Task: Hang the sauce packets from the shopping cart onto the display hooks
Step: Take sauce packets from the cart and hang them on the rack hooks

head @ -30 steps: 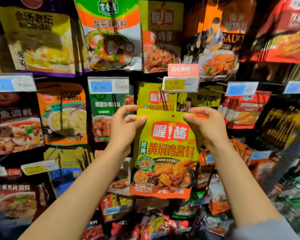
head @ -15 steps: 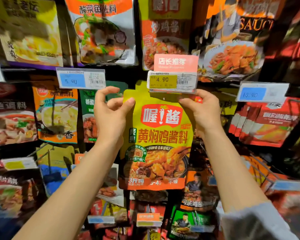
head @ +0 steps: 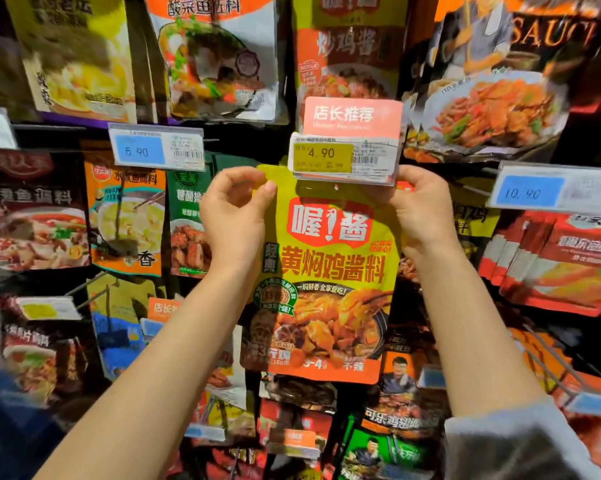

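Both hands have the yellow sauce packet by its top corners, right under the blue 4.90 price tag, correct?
Nearly. The head view shows both hands, left hand and right hand, pinching the yellow sauce packet by its top corners, right under the 4.90 price tag. But that tag is yellow, not blue. The blue tags read 5.90 and 10.90.

I am wearing nothing on my left hand (head: 235, 216) or my right hand (head: 420, 209): no rings, no watch, no gloves. My nails are showing short and unpainted. Below my right hand, a pale grey sleeve (head: 510, 441) is sitting bunched past the forearm. Below my left hand, the forearm is showing bare to the frame's edge.
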A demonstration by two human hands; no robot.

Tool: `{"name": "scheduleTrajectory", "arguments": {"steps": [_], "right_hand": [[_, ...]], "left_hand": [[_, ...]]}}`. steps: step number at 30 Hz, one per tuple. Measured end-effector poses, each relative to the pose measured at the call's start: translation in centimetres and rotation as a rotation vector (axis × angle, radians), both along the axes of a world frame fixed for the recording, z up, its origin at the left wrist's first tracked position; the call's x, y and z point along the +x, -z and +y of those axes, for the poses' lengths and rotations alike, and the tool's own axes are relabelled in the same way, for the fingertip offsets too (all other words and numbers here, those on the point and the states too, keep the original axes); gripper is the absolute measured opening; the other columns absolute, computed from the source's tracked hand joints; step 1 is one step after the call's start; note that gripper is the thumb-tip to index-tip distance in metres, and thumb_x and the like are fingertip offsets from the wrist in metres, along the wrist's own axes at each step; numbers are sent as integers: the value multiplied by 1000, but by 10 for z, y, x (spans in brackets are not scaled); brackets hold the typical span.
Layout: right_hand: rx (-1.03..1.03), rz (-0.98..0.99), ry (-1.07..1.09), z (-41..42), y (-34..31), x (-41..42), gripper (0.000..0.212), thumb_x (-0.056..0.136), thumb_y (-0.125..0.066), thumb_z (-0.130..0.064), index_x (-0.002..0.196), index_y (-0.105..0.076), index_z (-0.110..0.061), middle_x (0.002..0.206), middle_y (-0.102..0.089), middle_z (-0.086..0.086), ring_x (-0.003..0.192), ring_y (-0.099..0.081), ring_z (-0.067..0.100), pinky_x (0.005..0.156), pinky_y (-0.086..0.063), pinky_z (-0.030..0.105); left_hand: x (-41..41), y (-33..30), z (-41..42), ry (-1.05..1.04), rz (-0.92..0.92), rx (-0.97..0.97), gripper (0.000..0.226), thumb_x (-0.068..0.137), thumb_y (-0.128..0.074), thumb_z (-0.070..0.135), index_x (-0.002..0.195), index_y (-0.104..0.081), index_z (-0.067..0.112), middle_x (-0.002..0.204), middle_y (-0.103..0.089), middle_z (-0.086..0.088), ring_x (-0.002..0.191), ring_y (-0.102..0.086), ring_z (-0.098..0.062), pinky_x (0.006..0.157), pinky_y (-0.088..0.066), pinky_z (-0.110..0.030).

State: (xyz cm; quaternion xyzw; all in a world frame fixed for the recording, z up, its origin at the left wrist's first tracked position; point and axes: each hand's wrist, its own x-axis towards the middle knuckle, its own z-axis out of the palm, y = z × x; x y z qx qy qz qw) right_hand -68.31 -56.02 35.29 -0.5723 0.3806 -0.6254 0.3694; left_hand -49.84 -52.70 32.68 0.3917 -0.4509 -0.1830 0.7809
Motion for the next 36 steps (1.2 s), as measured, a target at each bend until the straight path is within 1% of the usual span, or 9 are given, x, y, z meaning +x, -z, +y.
{"name": "scheduleTrajectory", "arguments": {"steps": [5,10,17,22,25,30,32,34,36], "right_hand": [[40,-27,-36,2,-5,-3,18,75,-72,1,76,-69,-16,79,-73,6,69,-71,23,55,-55,32],[31,17,-25,-3,-9,7,20,72,-74,1,81,-71,-16,90,-73,9,89,-69,30,76,-57,49],[112,-10,12,-18,4,5,18,72,-76,-3,79,-70,-19,91,-73,6,91,-68,28,79,-56,46],[131,-78,56,-36,0,12,15,84,-56,9,97,-62,14,81,-72,-1,64,-66,-3,55,-52,16],[154,-223,20,-47,-1,16,10,87,-50,9,92,-58,7,79,-72,1,80,-70,11,67,-59,26],[-249,390,583,-28,48,16,57,79,-71,-27,126,-45,-10,128,-43,8,114,-41,12,99,-36,28],[-442,582,750,-6,77,21,66,75,-67,-27,132,-36,-14,137,-32,11,129,-32,24,109,-27,44],[-620,845,804,11,105,31,68,77,-67,-32,135,-33,-19,141,-26,10,136,-24,29,111,-17,56],[-725,1033,791,17,122,37,67,81,-66,-31,139,-33,-24,145,-23,8,139,-20,28,111,-12,61]], "left_hand": [[-4,-1,4,1,38,-2,22,83,-67,1,85,-65,23,85,-67,8,75,-62,6,68,-47,-12],[0,-4,2,-8,100,19,22,84,-66,1,88,-66,23,85,-67,9,74,-62,6,68,-47,-11],[0,-1,-15,30,92,95,20,86,-63,0,91,-67,20,85,-68,8,72,-63,6,64,-47,-10],[13,6,-37,59,-169,215,30,83,-66,1,107,-65,19,102,-65,8,88,-57,7,84,-45,-8],[20,26,-39,186,-356,282,50,75,-73,0,119,-56,17,120,-57,9,111,-50,2,90,-35,-1],[30,69,-32,237,-507,408,66,77,-75,10,133,-43,24,129,-47,15,117,-42,0,96,-35,-20],[31,81,-32,247,-518,422,65,80,-73,12,135,-41,25,125,-47,17,105,-45,13,87,-36,-10],[30,89,-33,246,-505,401,61,82,-71,14,134,-42,25,121,-48,15,91,-46,26,74,-39,-1],[31,97,-36,251,-466,391,59,83,-71,16,132,-43,30,124,-51,8,95,-53,18,80,-47,-12]]}}
